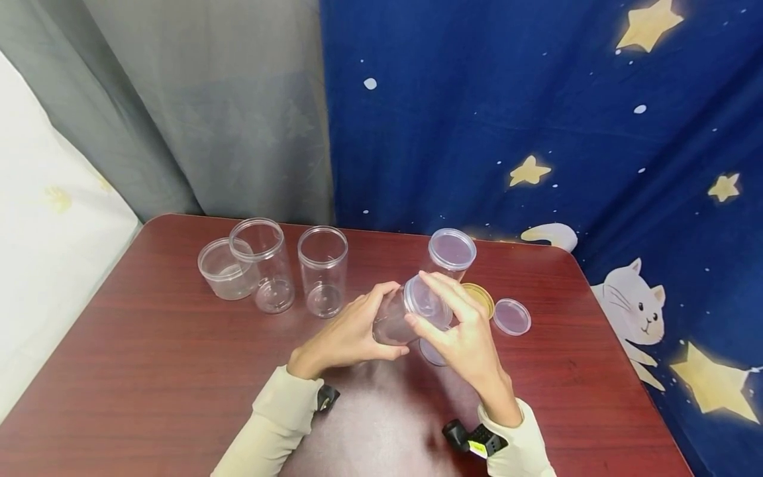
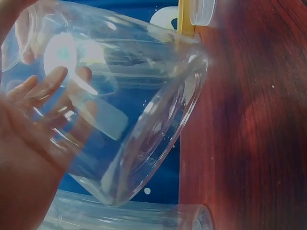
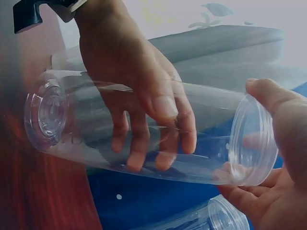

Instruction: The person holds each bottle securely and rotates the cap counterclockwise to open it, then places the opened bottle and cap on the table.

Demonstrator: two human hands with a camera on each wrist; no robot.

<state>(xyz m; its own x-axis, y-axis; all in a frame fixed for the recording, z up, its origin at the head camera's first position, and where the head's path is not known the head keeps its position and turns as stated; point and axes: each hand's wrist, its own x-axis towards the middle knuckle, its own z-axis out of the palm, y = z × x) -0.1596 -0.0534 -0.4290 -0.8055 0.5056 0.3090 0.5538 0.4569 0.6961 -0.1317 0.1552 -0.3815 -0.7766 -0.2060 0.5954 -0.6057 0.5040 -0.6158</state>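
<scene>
A clear plastic jar (image 1: pixel 398 318) is held tilted on its side above the red-brown table (image 1: pixel 149 371). My left hand (image 1: pixel 352 334) grips its body (image 3: pixel 110 127), fingers wrapped round it. My right hand (image 1: pixel 461 331) holds the clear lid (image 1: pixel 426 303) at the jar's mouth, thumb and fingers round the lid's rim (image 3: pixel 252 139). In the left wrist view the jar (image 2: pixel 124 110) fills the frame, with fingers seen through its wall.
Three open clear jars (image 1: pixel 322 270) (image 1: pixel 262 264) (image 1: pixel 223 268) stand at the back left. A lidded jar (image 1: pixel 448 255) stands behind my hands. A gold lid (image 1: pixel 481 296) and a clear lid (image 1: pixel 511 316) lie to the right. Curtains hang behind the table.
</scene>
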